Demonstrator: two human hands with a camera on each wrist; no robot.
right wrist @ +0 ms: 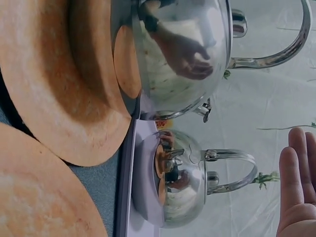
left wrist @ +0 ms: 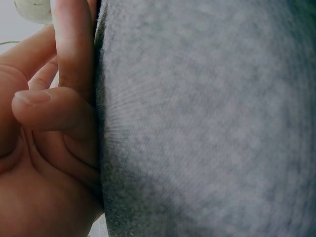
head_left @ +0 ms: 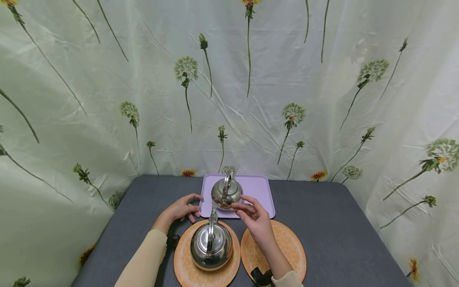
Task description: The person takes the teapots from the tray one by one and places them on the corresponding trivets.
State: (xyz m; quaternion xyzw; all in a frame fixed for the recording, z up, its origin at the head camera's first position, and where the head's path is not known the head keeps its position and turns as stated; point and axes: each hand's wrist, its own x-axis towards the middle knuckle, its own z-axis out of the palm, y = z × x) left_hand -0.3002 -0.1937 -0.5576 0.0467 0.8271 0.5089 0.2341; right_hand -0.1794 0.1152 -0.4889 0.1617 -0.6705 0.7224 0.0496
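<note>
A small steel kettle (head_left: 218, 194) with an arched handle stands upright on a lilac tray (head_left: 256, 195) at the table's back. My left hand (head_left: 183, 208) is at the tray's left edge, fingers loosely bent and fingertips right by the rim; in the left wrist view this hand (left wrist: 49, 118) lies against grey cloth. At the small kettle's right side is my right hand (head_left: 259, 221), relaxed, with fingertips overlapping the kettle's edge. Nothing shows in its grasp, and the right wrist view catches its straight fingers (right wrist: 294, 182) apart from both kettles. A larger steel kettle (head_left: 223, 249) stands between my forearms.
Under the larger kettle lies a round orange mat (head_left: 183, 259). A second round mat (head_left: 292, 249) is beside it, partly beneath my right forearm. Grey cloth (head_left: 333, 231) covers the table, and a flower-printed curtain (head_left: 157, 79) hangs behind and along the sides.
</note>
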